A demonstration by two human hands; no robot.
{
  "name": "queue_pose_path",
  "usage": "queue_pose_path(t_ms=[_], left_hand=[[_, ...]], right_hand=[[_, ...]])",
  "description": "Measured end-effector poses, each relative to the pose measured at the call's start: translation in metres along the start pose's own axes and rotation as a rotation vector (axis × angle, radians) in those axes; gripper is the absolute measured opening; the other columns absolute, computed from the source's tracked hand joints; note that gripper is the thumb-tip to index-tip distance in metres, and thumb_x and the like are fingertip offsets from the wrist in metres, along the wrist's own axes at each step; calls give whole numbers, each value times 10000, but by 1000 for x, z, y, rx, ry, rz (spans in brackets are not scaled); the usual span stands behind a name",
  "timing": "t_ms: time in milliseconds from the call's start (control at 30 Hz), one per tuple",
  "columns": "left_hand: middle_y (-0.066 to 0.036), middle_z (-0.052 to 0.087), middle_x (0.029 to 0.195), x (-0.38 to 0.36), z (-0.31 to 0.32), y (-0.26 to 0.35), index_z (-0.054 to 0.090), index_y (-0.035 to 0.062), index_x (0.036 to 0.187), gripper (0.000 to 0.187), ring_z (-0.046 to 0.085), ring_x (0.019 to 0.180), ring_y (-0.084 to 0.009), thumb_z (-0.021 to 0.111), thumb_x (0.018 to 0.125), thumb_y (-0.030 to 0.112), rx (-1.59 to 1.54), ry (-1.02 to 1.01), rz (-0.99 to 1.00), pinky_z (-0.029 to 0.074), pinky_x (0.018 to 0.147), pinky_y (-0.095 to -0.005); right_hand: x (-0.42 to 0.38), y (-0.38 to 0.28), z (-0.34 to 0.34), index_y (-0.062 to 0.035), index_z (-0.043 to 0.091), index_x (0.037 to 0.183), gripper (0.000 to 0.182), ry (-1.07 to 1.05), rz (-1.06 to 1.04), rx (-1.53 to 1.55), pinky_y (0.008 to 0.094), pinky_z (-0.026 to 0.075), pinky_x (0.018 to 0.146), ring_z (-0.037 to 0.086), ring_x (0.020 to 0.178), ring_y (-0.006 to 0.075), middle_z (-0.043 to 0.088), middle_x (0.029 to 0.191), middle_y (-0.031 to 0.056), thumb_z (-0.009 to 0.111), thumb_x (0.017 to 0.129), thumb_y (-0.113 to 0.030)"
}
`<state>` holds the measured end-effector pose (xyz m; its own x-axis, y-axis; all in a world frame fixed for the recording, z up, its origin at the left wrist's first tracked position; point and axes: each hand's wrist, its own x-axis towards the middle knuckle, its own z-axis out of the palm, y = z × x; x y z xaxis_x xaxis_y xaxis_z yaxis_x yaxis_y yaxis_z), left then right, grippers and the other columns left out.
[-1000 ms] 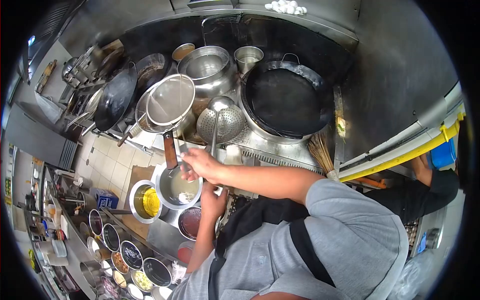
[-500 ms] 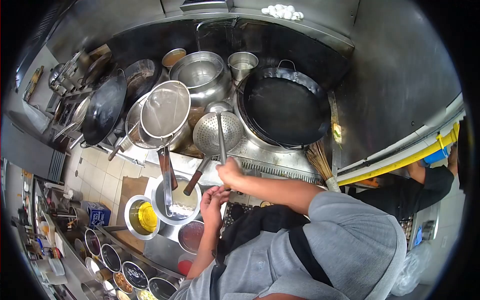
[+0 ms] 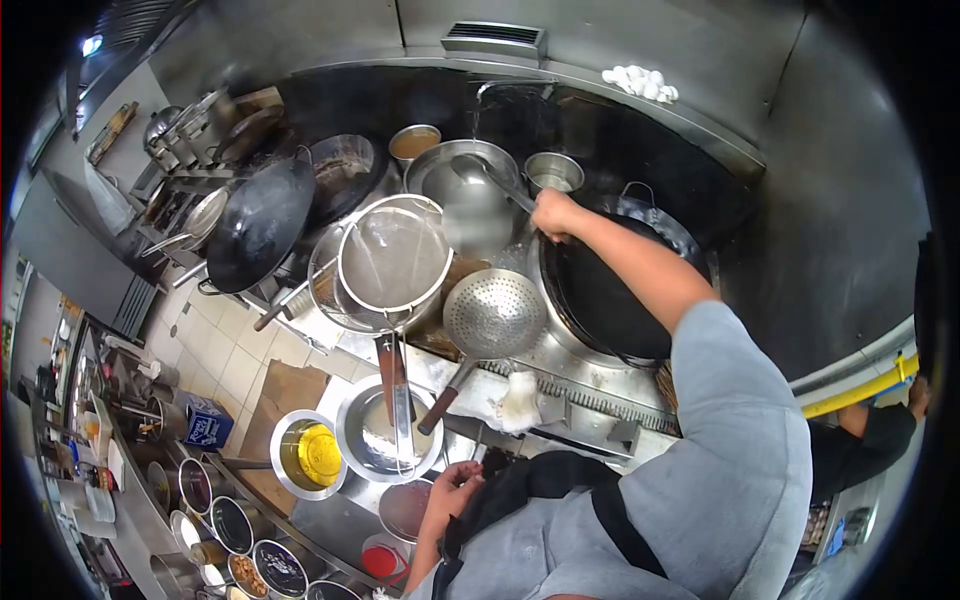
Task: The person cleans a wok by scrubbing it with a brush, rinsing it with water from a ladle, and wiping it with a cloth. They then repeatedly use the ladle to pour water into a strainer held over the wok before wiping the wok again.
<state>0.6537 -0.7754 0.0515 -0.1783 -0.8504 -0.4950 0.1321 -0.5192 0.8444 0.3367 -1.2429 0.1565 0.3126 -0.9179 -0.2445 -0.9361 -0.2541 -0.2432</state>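
Note:
My right hand grips the handle of a metal ladle. The ladle's bowl is over the large metal pot at the back, under a tap. Close to my waist is my left hand, its fingers loosely curled with no object visible in them. A perforated skimmer rests in front of the pot. Left of it lies a round mesh strainer, handle toward me. My right forearm passes over a big black wok.
Below the strainer stand a metal basin and a bowl of yellow oil. A white cloth lies on the stove's front ledge. More woks are at left. A person's dark sleeve shows at far right.
My right hand has lifted the ladle away from above the skimmer, up and back over the pot. My left hand is now apart from it, near my waist. The camera view has shifted.

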Motion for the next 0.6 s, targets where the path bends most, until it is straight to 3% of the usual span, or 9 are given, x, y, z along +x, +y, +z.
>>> queue_pose_path(t_ms=[67, 167, 200, 267, 333, 400, 533, 600], left_hand=[[-95, 643, 1072, -5, -8, -7, 555, -40, 1158, 320, 598, 992, -140, 645, 859, 31, 10, 64, 11, 483, 882, -256], [-91, 645, 1058, -16, -17, -10, 566, -38, 1144, 307, 599, 984, -140, 646, 853, 21, 14, 127, -16, 483, 871, -253], [-91, 646, 1054, -19, -19, -13, 570, -37, 1137, 302, 600, 976, -139, 648, 852, 23, -15, 157, -11, 482, 861, -248], [-90, 647, 1049, -24, -27, -20, 574, -37, 1130, 296, 602, 968, -138, 650, 850, 24, -28, 200, -13, 481, 852, -243], [-97, 647, 1044, -21, -30, -24, 575, -40, 1126, 295, 607, 942, -138, 652, 849, 22, -83, 258, -72, 484, 827, -241], [-103, 649, 1034, -20, -31, -19, 572, -39, 1130, 298, 615, 925, -141, 650, 847, 14, -88, 273, -71, 487, 818, -248], [-117, 643, 1063, -22, -24, 6, 555, -36, 1168, 348, 615, 940, -157, 651, 835, -8, -78, 219, -14, 489, 812, -260], [-121, 637, 1090, -21, -16, 11, 541, -36, 1190, 383, 616, 956, -168, 655, 825, -15, -14, 190, 66, 490, 828, -272]], right_hand=[[39, -31, -18, 2, 606, 734, 100, -178, 46, -142, 384, 448, 383, 567, 422, 208, 581, 569, 107, 558, 803, -52], [146, -14, 29, -49, 566, 699, 142, -190, -39, 15, 326, 444, 383, 526, 423, 155, 559, 562, 65, 516, 832, -45], [136, -33, 23, -49, 566, 699, 142, -191, -51, 27, 326, 444, 383, 526, 423, 155, 559, 562, 65, 516, 832, -45], [84, -86, 1, -71, 492, 689, 166, -39, 496, 1219, 257, 420, 377, 478, 427, 108, 500, 538, 34, 501, 853, -48], [86, -86, 23, -76, 392, 682, 223, -77, 440, 1645, 217, 385, 356, 445, 420, 89, 438, 524, 7, 478, 886, -60], [86, -71, 21, -75, 368, 665, 240, -444, 592, 2164, 200, 389, 351, 419, 408, 69, 420, 523, -4, 464, 884, -51], [66, -45, 37, -52, 381, 644, 228, -462, 407, 2475, 189, 410, 358, 439, 412, 69, 437, 551, 12, 513, 827, -17], [28, -42, 23, -75, 353, 635, 249, -635, 347, 2466, 184, 410, 363, 432, 409, 68, 414, 549, 0, 489, 833, -10]])
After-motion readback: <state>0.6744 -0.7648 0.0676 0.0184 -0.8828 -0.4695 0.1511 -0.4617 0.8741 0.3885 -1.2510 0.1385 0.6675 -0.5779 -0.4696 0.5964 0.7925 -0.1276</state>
